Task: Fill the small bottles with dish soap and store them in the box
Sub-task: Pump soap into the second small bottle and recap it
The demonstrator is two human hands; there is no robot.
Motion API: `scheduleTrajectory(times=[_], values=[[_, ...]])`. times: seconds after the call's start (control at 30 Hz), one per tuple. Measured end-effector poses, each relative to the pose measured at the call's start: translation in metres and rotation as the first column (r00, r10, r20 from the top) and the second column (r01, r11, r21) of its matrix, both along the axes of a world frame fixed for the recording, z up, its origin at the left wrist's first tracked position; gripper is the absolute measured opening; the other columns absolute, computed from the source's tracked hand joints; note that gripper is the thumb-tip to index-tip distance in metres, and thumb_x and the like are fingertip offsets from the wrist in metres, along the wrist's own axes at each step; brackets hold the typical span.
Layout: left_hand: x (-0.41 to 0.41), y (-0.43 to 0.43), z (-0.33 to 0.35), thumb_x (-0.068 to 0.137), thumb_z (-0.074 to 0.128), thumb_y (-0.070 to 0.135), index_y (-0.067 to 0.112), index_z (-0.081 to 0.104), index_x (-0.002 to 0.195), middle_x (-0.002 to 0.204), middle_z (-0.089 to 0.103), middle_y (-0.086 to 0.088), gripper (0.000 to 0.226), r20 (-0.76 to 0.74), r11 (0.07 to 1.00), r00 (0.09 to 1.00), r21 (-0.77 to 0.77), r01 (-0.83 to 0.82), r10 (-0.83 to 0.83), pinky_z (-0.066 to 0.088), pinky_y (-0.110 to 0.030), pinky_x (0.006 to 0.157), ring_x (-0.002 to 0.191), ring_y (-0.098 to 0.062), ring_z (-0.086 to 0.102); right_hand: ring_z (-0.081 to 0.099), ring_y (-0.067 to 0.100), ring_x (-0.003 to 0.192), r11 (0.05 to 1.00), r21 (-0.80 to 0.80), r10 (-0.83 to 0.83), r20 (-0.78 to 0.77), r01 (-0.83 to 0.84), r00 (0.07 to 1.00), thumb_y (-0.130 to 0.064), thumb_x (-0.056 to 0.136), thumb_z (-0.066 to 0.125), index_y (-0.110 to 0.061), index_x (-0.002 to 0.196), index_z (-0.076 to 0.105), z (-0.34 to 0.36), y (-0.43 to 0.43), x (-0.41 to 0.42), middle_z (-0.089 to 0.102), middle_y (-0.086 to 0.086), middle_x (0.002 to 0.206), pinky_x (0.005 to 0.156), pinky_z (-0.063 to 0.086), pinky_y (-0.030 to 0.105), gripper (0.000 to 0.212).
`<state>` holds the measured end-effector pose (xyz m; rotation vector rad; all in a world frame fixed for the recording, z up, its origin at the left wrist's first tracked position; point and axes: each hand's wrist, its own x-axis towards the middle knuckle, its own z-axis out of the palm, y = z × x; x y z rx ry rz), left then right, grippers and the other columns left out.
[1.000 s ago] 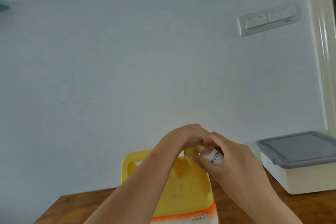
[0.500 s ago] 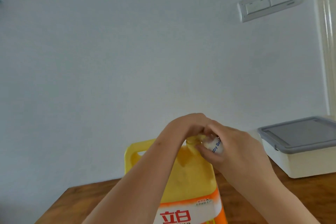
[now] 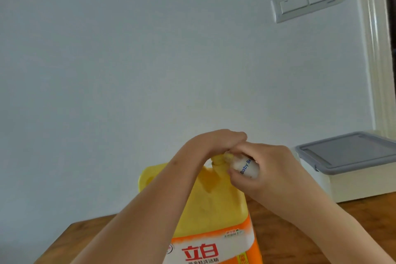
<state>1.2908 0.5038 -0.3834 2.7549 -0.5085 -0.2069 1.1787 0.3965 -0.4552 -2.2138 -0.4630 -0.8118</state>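
Mid-fill, by the look of it. Right hand (image 3: 272, 169), centre-right of frame: grip clamped round a small white bottle (image 3: 246, 166), which lies tilted with its mouth against the yellow top of the jug (image 3: 214, 199).

Left hand (image 3: 216, 143), frame centre: arched over that top, fingers curled down onto what looks like a pump (image 3: 218, 159). Grip closed on it. Whether it is pressing cannot be told.

Progress, as a judgement:
- First stage, filling.
- No soap flow visible; the bottle is opaque, so its level is unknown.
- No other small bottles in view, filled or empty.
- Box (image 3: 347, 180) stands at the right edge on the table (image 3: 353, 210), well apart from the hands, grey lid (image 3: 347, 150) shut.
- Nothing visibly stored. Left to do: finish the fill, close the bottle, open the box, put the bottle in.

Writing:
- Bottle: blue letters "Baby Be", the rest hidden under fingers.
- Jug label, lower centre: large red characters "立白" on white, with an orange band.
- A smaller line under them and a small badge at the label's upper right are too blurred to read.

Upper right: a white wall switch (image 3: 306, 0), no legible marking.
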Motion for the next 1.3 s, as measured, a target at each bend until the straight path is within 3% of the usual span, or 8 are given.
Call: scheduleTrajectory(times=[0.2, 0.4, 0.47, 0.57, 0.77, 0.93, 1.1, 1.3], values=[[-0.004, -0.003, 0.003, 0.099, 0.034, 0.026, 0.015, 0.043, 0.081, 0.074, 0.042, 0.000, 0.023, 0.014, 0.994, 1.000, 0.104, 0.020, -0.022, 0.031, -0.029, 0.062, 0.065, -0.016, 0.037, 0.054, 0.002, 0.075, 1.000, -0.007, -0.005, -0.016, 0.005, 1.000, -0.043, 0.075, 0.059, -0.037, 0.095, 0.065, 0.003, -0.002, -0.002, 0.060, -0.013, 0.075, 0.063, 0.043, 0.015, 0.022], [-0.004, -0.006, 0.017, 0.098, 0.036, 0.041, 0.002, 0.067, 0.106, 0.087, 0.063, -0.006, 0.051, -0.003, 0.999, 0.999, 0.019, 0.048, -0.048, 0.042, -0.034, 0.076, 0.076, -0.019, 0.054, 0.059, -0.001, 0.078, 1.000, -0.013, 0.000, -0.033, 0.000, 0.999, -0.055, 0.083, 0.055, -0.049, 0.116, 0.058, 0.007, -0.007, 0.001, 0.066, -0.016, 0.090, 0.065, 0.047, 0.016, 0.033], [0.000, 0.000, 0.010, 0.095, 0.037, 0.037, 0.008, 0.065, 0.090, 0.076, 0.059, -0.003, 0.041, 0.048, 1.000, 0.999, -0.024, 0.019, -0.018, 0.039, -0.033, 0.066, 0.066, -0.018, 0.050, 0.059, 0.000, 0.080, 0.999, -0.043, -0.018, -0.011, 0.017, 1.000, -0.059, 0.082, 0.052, -0.046, 0.117, 0.054, 0.005, -0.006, 0.001, 0.065, -0.017, 0.092, 0.068, 0.049, 0.021, 0.037], [0.005, 0.003, 0.001, 0.094, 0.038, 0.021, 0.015, 0.043, 0.073, 0.068, 0.043, 0.001, 0.022, 0.108, 0.999, 0.994, 0.030, 0.012, -0.015, 0.029, -0.030, 0.057, 0.060, -0.015, 0.035, 0.060, 0.002, 0.080, 0.995, -0.063, -0.081, 0.011, 0.082, 0.997, -0.064, 0.077, 0.052, -0.043, 0.113, 0.048, 0.002, -0.005, 0.002, 0.065, -0.017, 0.091, 0.068, 0.052, 0.028, 0.041], [-0.004, 0.002, 0.007, 0.093, 0.045, 0.030, 0.010, 0.063, 0.090, 0.092, 0.066, -0.010, 0.027, 0.060, 1.000, 0.998, 0.018, -0.005, 0.004, 0.042, -0.034, 0.072, 0.078, -0.020, 0.056, 0.062, 0.003, 0.075, 0.995, 0.018, -0.101, -0.042, 0.102, 0.994, -0.067, 0.072, 0.058, -0.047, 0.104, 0.040, 0.004, -0.004, -0.002, 0.067, -0.016, 0.087, 0.067, 0.053, 0.031, 0.041], [-0.014, -0.005, 0.025, 0.094, 0.047, 0.034, 0.028, 0.049, 0.063, 0.070, 0.054, 0.006, 0.032, 0.068, 0.990, 0.988, 0.047, 0.132, -0.135, 0.038, -0.027, 0.061, 0.062, -0.011, 0.050, 0.062, 0.003, 0.075, 0.994, 0.049, -0.092, -0.006, 0.092, 0.996, -0.070, 0.071, 0.052, -0.047, 0.116, 0.045, 0.006, -0.002, -0.001, 0.067, -0.015, 0.084, 0.067, 0.054, 0.031, 0.052], [-0.005, 0.002, 0.009, 0.097, 0.045, 0.026, 0.013, 0.058, 0.089, 0.085, 0.058, -0.001, 0.020, 0.064, 0.993, 0.994, 0.084, 0.081, -0.086, 0.040, -0.028, 0.067, 0.077, -0.018, 0.053, 0.060, 0.003, 0.073, 0.996, 0.015, -0.087, -0.012, 0.087, 0.996, -0.065, 0.073, 0.055, -0.043, 0.104, 0.047, 0.003, -0.003, 0.000, 0.065, -0.016, 0.081, 0.064, 0.051, 0.029, 0.039], [-0.009, -0.002, 0.000, 0.093, 0.052, 0.024, 0.019, 0.058, 0.081, 0.087, 0.060, 0.001, 0.015, 0.035, 0.985, 0.992, 0.129, 0.113, -0.118, 0.039, -0.025, 0.066, 0.078, -0.015, 0.054, 0.060, 0.002, 0.077, 0.993, -0.054, -0.107, -0.077, 0.103, 0.991, -0.064, 0.073, 0.060, -0.043, 0.105, 0.050, 0.005, -0.009, -0.003, 0.066, -0.017, 0.086, 0.065, 0.049, 0.024, 0.040]])
